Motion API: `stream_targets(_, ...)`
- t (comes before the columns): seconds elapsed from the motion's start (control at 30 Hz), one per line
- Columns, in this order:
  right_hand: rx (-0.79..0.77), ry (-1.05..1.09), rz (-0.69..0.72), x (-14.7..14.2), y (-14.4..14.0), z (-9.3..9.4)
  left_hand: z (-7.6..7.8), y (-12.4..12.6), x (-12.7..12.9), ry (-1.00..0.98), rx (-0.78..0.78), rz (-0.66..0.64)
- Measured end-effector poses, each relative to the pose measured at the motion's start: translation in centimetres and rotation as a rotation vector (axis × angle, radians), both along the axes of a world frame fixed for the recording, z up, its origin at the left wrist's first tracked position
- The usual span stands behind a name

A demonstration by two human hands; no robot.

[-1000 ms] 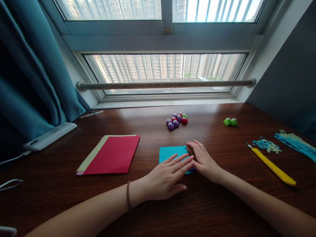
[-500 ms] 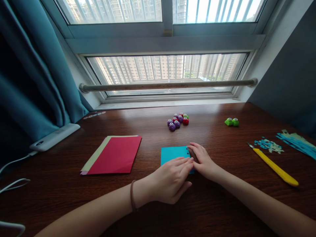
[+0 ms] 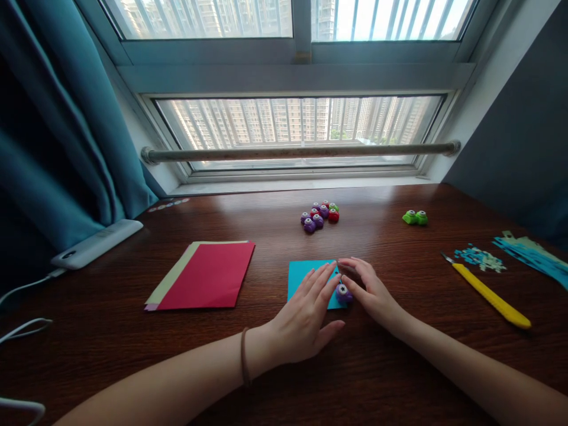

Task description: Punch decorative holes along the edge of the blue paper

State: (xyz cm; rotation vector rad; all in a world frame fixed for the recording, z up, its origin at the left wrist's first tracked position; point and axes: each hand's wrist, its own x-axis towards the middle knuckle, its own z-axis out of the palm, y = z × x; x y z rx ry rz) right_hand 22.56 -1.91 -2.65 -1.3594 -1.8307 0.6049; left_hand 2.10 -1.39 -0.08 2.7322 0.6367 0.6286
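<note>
Left hand (image 3: pixel 306 313) flat on blue paper sheet (image 3: pixel 306 278), fingers spread and extended, palm down, gripping nothing; apparently pinning sheet so it doesn't slide on wooden desk (image 3: pixel 377 378). Right hand (image 3: pixel 370 290) at sheet's right edge, fingers loosely curled around small purple punch (image 3: pixel 342 291), touching it; firm grip or mere steadying, cannot tell. Punch on sheet's lower right corner, straddling edge, likely for holes near border. Sheet at desk centre, just in front of both hands.

Cluster of spare punches (image 3: pixel 319 216), purple and red, well behind sheet near window. Green punch pair (image 3: pixel 415 218) apart to right. Red paper stack (image 3: pixel 204 275) left of sheet, not touching. Yellow craft knife (image 3: pixel 490 296) and paper scraps (image 3: pixel 479 258) far right, clear of working area. White device (image 3: pixel 95 244) with cable at far left, beside curtain.
</note>
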Motion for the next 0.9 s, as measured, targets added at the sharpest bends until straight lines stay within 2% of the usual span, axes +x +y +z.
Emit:
stream_targets(0.17,-0.021,-0.045,0.136,0.7,0.0,1.3,-0.4,0.3,-0.2,0.081,-0.021,0.187)
stream_targets(0.37,-0.134,-0.023,0.209,1.3,0.3,2.1,0.0,0.3,-0.1,0.183,0.015,0.165)
stream_targets(0.53,-0.242,0.14,0.204,3.0,2.0,3.0,0.0,0.2,-0.2,0.208,0.062,0.161)
stream_targets(0.63,-0.321,0.366,0.024,5.9,4.1,2.8,-0.1,0.2,-0.2,0.212,0.075,0.154)
stream_targets(0.7,-0.241,0.405,-0.158,8.6,5.4,2.1,-0.2,0.3,-0.2,0.215,0.079,0.152)
stream_targets(0.8,0.005,0.309,-0.43,12.7,7.0,0.6,-0.2,0.4,-0.2,0.219,0.083,0.152)
stream_targets(0.9,0.107,0.137,-0.63,15.6,7.8,-0.6,-0.1,0.3,-0.1,0.223,0.091,0.155)
